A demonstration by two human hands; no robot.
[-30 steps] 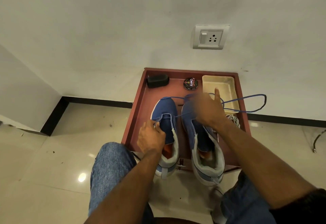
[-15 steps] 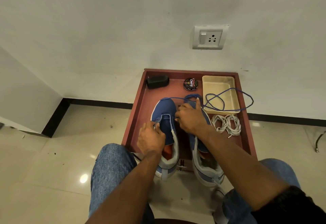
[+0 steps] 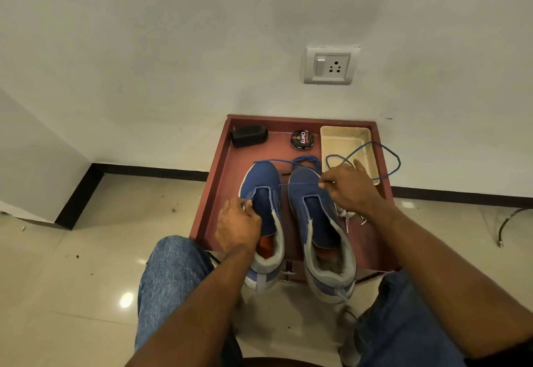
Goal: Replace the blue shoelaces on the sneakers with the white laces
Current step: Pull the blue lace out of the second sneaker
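Head view: my right hand (image 3: 350, 186) pinches blue lace (image 3: 300, 184), left hand (image 3: 238, 223) grips left sneaker (image 3: 261, 193); pull steadily toward 3 o'clock, shoe pinned

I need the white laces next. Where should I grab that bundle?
Pinch the white laces at the loose strands showing right of the right sneaker, coming from above on the right. The right hand covers the rest, and the sneaker blocks the left.

Matt blue cloth is seen on the sneakers (image 3: 288, 208); the floor tiles (image 3: 86, 265) are finished glossy, the jeans (image 3: 170, 277) in denim
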